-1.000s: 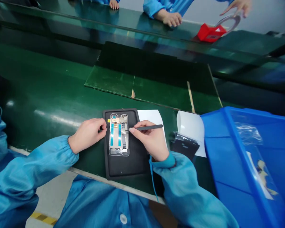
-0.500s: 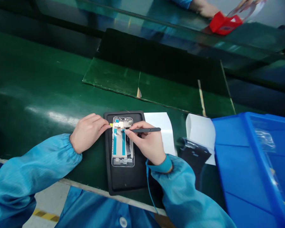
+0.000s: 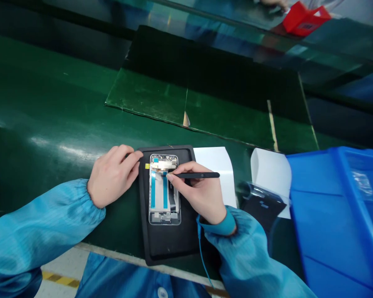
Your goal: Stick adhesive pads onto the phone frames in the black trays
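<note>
An opened phone frame (image 3: 163, 189) with two blue strips lies on a black mat (image 3: 170, 238) at the near edge of the green bench. My right hand (image 3: 202, 196) is closed round a thin black stylus (image 3: 197, 175), whose tip rests on the frame's upper part. My left hand (image 3: 113, 174) lies just left of the mat, fingers curled, fingertips at the mat's top left corner near a small yellow tab (image 3: 147, 166). I cannot make out anything in that hand.
White paper sheets (image 3: 216, 163) lie right of the mat, with a black part in a clear bag (image 3: 261, 205) beside them. A blue bin (image 3: 338, 215) fills the right side. A green cardboard sheet (image 3: 186, 103) lies beyond. A red box (image 3: 304, 18) sits far back.
The view has tilted down and the workers across the bench have left it. My right hand and stylus stayed on the upper part of the frame; my left fingertips shifted slightly at the mat's corner.
</note>
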The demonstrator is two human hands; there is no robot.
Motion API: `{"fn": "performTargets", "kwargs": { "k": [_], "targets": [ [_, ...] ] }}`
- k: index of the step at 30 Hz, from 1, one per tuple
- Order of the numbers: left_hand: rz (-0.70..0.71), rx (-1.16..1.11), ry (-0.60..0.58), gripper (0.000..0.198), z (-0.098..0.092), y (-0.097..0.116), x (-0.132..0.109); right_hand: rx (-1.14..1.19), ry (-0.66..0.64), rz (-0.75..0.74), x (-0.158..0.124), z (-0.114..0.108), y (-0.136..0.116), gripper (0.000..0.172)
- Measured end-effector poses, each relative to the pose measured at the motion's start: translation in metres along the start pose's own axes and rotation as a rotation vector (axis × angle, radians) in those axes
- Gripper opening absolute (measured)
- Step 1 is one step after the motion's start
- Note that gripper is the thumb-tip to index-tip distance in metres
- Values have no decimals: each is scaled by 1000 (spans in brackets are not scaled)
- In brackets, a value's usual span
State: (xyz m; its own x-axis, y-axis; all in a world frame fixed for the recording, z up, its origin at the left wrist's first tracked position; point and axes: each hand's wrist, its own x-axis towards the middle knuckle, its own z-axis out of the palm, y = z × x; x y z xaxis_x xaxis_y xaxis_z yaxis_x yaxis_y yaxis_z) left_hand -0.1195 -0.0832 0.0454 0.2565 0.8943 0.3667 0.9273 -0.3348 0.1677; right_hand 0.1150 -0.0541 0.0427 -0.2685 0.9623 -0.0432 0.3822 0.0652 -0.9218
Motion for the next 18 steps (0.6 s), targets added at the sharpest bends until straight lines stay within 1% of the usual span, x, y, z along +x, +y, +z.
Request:
{"fn": "performTargets", "kwargs": {
  "k": [4,18],
  "targets": [
    [54,-60,-44,15,2,4,-2,-12,6,-10,-1,0,-1,11],
    [76,-79,-45,15,4,6,-3,-14,6,-5,-1,0,-1,14]
  ]
}}
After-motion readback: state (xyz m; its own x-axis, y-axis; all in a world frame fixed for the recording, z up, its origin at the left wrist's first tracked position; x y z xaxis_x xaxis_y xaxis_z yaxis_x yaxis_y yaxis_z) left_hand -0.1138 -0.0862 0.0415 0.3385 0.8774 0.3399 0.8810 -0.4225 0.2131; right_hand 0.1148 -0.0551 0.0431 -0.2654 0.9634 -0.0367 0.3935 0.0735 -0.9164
